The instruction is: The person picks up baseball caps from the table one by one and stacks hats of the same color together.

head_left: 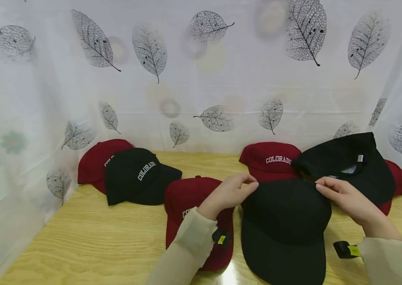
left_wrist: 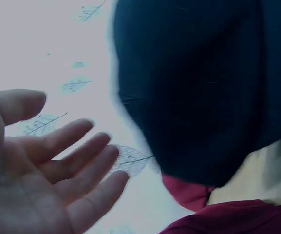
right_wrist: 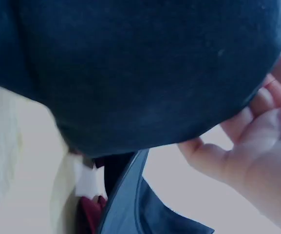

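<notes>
A plain black baseball cap (head_left: 286, 213) is in front of me, its brim pointing toward me and its crown away. At the crown's far right edge, my right hand (head_left: 347, 198) pinches the fabric; in the right wrist view its fingers (right_wrist: 262, 100) pass behind the cap. My left hand (head_left: 227, 194) is by the crown's far left edge. In the left wrist view, a gap separates its loosely spread fingers (left_wrist: 89, 170) from the cap. Beneath my left forearm, a dark red cap (head_left: 179, 194) lies partly hidden, brim toward me.
Back left, a black COLORADO cap (head_left: 129, 178) overlaps a red one (head_left: 92, 162). Behind the front black cap is another red COLORADO cap (head_left: 268, 154). At right, an upturned black cap (head_left: 375, 178) lies over a red cap (head_left: 398, 174). A leaf-print curtain (head_left: 186, 79) encloses the wooden table (head_left: 97, 237).
</notes>
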`<state>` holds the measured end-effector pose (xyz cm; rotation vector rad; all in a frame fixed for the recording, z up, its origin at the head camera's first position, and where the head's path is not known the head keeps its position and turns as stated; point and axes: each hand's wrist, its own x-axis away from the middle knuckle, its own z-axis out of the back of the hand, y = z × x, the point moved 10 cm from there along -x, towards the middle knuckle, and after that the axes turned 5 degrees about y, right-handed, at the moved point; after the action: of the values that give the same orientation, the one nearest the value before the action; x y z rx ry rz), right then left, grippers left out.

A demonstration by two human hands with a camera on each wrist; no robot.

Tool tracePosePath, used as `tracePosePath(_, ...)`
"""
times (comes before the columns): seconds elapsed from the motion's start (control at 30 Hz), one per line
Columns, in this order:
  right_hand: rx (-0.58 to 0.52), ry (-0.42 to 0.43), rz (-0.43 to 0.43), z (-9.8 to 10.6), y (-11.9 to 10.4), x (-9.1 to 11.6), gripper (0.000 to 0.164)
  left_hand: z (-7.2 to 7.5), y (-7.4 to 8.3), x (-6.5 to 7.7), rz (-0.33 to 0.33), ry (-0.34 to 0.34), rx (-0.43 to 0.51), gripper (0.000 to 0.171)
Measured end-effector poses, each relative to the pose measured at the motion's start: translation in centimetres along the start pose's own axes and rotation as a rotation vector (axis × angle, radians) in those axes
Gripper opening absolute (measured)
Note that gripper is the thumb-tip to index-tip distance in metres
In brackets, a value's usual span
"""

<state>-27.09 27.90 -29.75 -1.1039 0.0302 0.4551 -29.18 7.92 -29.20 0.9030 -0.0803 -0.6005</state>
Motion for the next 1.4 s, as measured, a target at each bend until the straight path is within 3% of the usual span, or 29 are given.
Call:
tracePosePath(0.1,-0.208,-0.087,0.132,-0.8,-2.2,0.3,0.024,-0.3,0.3,-0.1,-0.032,0.025,0.019,0.033)
tracePosePath(0.23,-0.386,-0.182,0.268,-1.6,-4.6,0.8,0.034,-0.9,0.9,-0.2,-0.088,0.020,0.050,0.039)
tracePosePath(0.37,-0.481,-0.235,0.368,-2.2,-6.4,1.2,0.036,-1.1,1.3,-0.2,-0.144,0.005,0.062,0.031)
tracePosePath(0.47,-0.489,-0.238,0.395,-2.4,-7.0,1.2,0.035,-1.1,1.6,-0.2,-0.185,-0.016,0.134,0.020)
tracePosePath(0.7,-0.289,-0.144,0.250,-2.1,-5.4,0.6,0.029,-1.4,2.3,0.4,-0.193,-0.154,0.501,0.017)
tracePosePath(0.83,-0.243,-0.128,0.209,-2.0,-5.0,0.4,0.027,-1.9,2.1,0.2,-0.214,-0.196,0.621,0.015)
tracePosePath(0.93,-0.161,-0.088,0.176,-1.6,-4.5,0.3,0.025,-1.9,1.7,0.0,-0.171,-0.158,0.620,0.014)
tracePosePath(1.17,0.104,0.044,0.068,-0.6,-2.8,0.0,0.018,-1.2,-1.7,-0.3,0.161,0.046,0.551,0.016)
tracePosePath(1.23,0.167,0.073,0.039,-0.5,-2.2,-0.1,0.017,-1.2,-2.3,-0.3,0.199,0.076,0.535,0.015)
tracePosePath(1.4,0.238,0.097,-0.027,-0.7,-0.5,-0.3,0.018,-1.9,-2.5,-0.3,0.209,0.038,0.412,0.013)
